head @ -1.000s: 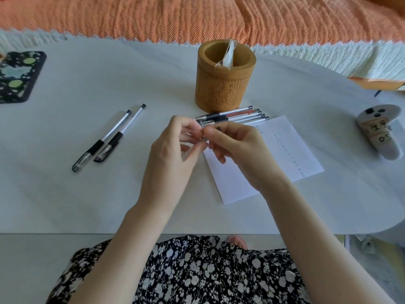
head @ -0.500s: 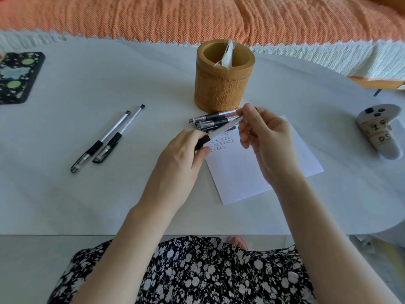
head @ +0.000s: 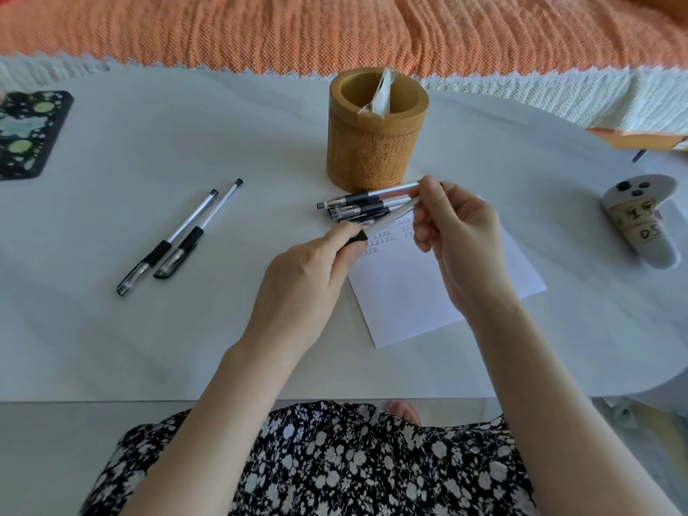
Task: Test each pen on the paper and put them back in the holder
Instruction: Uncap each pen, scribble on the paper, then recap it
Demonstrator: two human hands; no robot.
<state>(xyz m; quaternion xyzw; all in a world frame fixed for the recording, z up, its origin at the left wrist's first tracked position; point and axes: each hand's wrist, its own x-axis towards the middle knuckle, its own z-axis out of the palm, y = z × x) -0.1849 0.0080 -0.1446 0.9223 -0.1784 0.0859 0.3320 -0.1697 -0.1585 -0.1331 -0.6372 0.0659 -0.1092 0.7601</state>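
At the bottom of the frame a black dress with white flowers [head: 335, 463] covers the person's lap, and both forearms reach up over the near edge of the white desk [head: 130, 348].

Just above the middle of the frame the two hands hold one pen [head: 391, 219] between them. The left hand [head: 312, 277] is curled round its black grip end. The right hand [head: 461, 236] pinches the far end of the clear barrel between thumb and fingertips. The pen slants from lower left to upper right, over the upper left corner of the paper [head: 417, 299]. Whether its tip is capped is hidden by the left hand.

The paper lies flat on the desk under and right of the hands, with short rows of small marks near its top.

Just beyond the held pen a cluster of pens [head: 357, 204] lies on the desk, side by side, at the paper's top edge. Well apart, left of centre, a pair of pens [head: 189, 237] lies touching along their length, caps toward the lower left.

Behind the cluster stands the holder [head: 376, 150], a carved bamboo cup, upright, with only a crumpled clear wrapper [head: 381, 95] inside.

A grey controller [head: 640, 225] with labelled tape lies at the right edge. A dark patterned mat [head: 26, 139] sits at the upper left.

An orange blanket [head: 335, 27] fills the top of the frame.
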